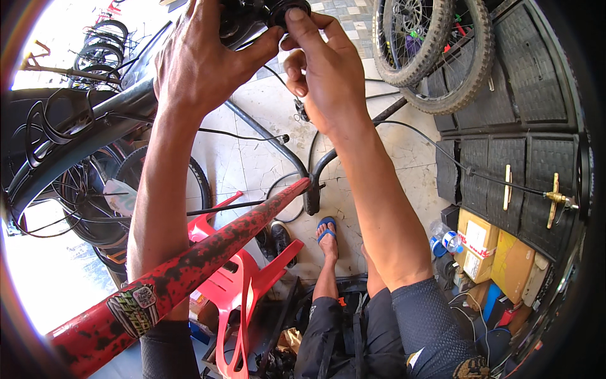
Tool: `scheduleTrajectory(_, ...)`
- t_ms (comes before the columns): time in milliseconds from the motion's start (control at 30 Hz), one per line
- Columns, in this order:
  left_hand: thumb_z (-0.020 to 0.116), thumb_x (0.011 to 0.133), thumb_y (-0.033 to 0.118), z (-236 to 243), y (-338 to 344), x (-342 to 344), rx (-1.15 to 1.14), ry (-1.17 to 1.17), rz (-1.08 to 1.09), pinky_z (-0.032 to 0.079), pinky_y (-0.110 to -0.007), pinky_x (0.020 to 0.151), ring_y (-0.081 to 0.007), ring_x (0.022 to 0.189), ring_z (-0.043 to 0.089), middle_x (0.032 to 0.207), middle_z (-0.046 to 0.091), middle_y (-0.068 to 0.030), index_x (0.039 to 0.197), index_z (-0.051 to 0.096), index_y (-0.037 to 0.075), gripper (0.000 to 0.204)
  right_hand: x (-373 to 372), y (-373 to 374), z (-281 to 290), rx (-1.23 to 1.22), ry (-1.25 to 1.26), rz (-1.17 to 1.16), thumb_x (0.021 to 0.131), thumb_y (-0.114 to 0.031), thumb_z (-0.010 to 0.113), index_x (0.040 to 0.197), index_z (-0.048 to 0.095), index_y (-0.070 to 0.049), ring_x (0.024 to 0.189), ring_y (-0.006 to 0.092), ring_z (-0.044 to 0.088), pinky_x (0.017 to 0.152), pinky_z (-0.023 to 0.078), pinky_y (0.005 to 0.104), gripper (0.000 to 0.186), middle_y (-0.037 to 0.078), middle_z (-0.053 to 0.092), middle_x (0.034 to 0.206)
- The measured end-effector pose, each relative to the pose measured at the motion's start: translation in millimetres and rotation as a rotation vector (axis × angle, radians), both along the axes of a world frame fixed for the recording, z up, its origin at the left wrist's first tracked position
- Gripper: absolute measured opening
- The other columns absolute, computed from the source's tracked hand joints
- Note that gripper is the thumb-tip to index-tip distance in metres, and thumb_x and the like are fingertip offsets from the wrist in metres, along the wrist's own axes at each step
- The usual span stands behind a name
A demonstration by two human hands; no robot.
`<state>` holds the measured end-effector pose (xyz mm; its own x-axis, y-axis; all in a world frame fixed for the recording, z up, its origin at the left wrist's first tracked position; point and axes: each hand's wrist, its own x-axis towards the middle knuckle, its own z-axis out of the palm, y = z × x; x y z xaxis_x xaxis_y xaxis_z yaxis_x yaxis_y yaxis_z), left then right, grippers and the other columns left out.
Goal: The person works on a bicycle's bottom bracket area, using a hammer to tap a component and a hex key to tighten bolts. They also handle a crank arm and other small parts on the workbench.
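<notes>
While both hands work at the top of the view, a small black round part (287,9) is pinched against the bicycle's dark tube.

Right hand (325,76) grasps the part with thumb and forefinger; left hand (202,60) is clenched around the dark fitting (243,25) beside it, fingers hidden behind. Seating looks under way, not finished (thin black cable (435,142) hangs loose toward the floor). Red frame tube (189,262) crosses below, over a red plastic chair (243,284).

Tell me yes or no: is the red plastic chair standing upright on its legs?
No, the red plastic chair lies tipped over, its legs pointing sideways.
</notes>
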<state>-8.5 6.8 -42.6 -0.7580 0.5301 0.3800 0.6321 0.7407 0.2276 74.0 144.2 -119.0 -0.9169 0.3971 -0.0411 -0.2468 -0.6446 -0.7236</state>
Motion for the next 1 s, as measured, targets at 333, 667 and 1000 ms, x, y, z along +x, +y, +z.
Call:
scheduleTrajectory(333, 0.093, 0.079, 0.047, -4, -7, -2, -0.030, 0.068, -0.044, 0.059, -0.049, 0.102, -0.0352, 0.120, 0.076, 0.132, 0.076, -0.0180, 0.155, 0.054, 0.013, 0.092, 9, 55, 0, 1.231, 0.220, -0.440, 0.100, -0.016, 0.083, 0.125, 0.077, -0.007, 0.067, 0.0099, 0.066, 0.057, 0.051, 0.0257, 0.028, 0.004, 0.077, 0.094)
scheduleTrajectory(667, 0.083, 0.079, 0.023, 11, 2, 12, 0.048, -0.015, -0.034, 0.059, -0.048, 0.095, -0.0349, 0.113, 0.074, 0.122, 0.075, -0.0155, 0.144, 0.054, 0.010, 0.072, -2, 90, 44, 1.958, 0.349, -0.350, 0.097, -0.035, 0.083, 0.109, 0.068, -0.003, 0.077, 0.0260, 0.076, 0.063, 0.063, 0.0396, 0.037, 0.011, 0.074, 0.100)
scheduleTrajectory(1000, 0.081, 0.077, 0.021, 18, 14, 32, 0.018, 0.072, 0.050, 0.057, -0.052, 0.092, -0.0395, 0.110, 0.072, 0.116, 0.074, -0.0164, 0.141, 0.055, 0.008, 0.070, -17, 84, 44, 1.927, 0.333, -0.348, 0.095, -0.039, 0.085, 0.105, 0.061, -0.005, 0.075, 0.0237, 0.074, 0.061, 0.062, 0.0370, 0.043, 0.008, 0.069, 0.095)
